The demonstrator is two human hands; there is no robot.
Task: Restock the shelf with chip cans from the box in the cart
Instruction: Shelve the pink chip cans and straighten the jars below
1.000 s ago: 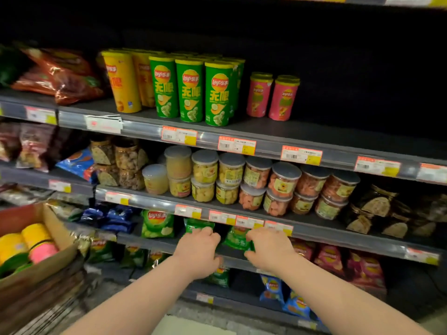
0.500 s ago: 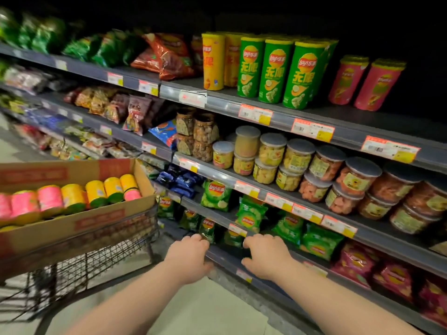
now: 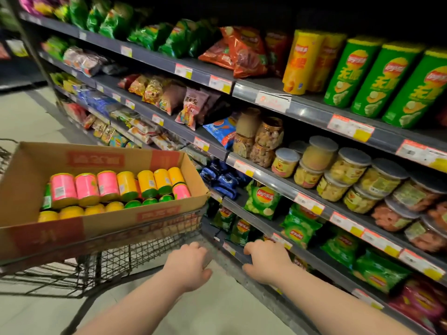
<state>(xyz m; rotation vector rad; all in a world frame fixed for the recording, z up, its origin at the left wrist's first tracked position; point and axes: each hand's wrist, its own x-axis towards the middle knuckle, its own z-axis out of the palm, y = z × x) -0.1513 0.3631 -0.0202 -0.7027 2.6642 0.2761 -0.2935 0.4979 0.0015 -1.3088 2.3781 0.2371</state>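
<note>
Snack aisle | cardboard box (image 3: 145, 221) in wire cart (image 3: 121, 259) holds pink, yellow and green chip cans (image 3: 125, 187) lying flat | left hand (image 3: 188, 264) loosely curled, empty | right hand (image 3: 266, 261) grips lower shelf rail (image 3: 333, 276) | green Lay's cans (image 3: 377, 78) stand on upper shelf (image 3: 309, 110)

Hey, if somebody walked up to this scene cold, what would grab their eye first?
Probably the open cardboard box in the cart at left, packed with pink and yellow chip cans lying on their sides. Next, the tall green cans standing on the upper shelf at right. At bottom centre, the left hand hangs free while the right hand touches a low shelf edge.
</note>
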